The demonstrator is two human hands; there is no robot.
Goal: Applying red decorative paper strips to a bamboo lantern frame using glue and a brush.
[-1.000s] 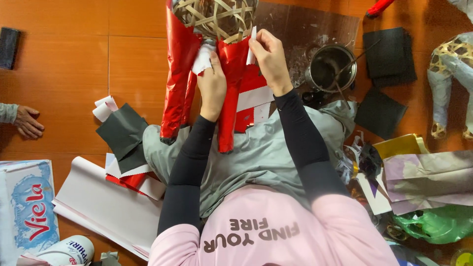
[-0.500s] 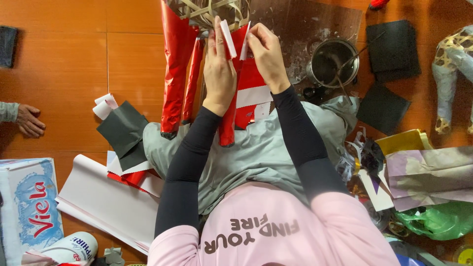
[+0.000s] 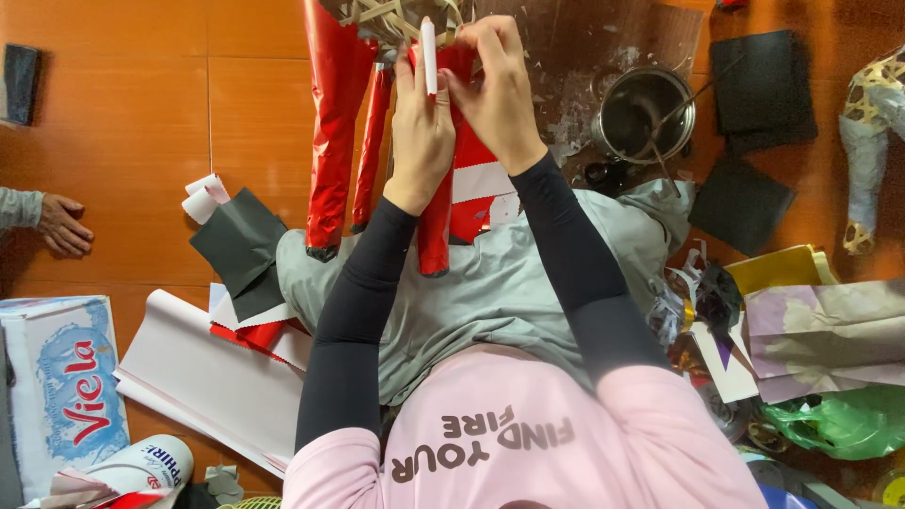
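Red foil legs [image 3: 335, 123] beside both hands [image 3: 462, 104] pinching white paper strip [image 3: 429, 55], metal pot [image 3: 646, 113] near, black sheets [image 3: 243, 247] left.

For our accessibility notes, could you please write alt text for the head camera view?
Seen from above, a person's left hand and right hand press a white paper strip onto a red-foil-covered woven figure. A metal pot, black paper pieces and a white paper roll lie around on the orange floor.
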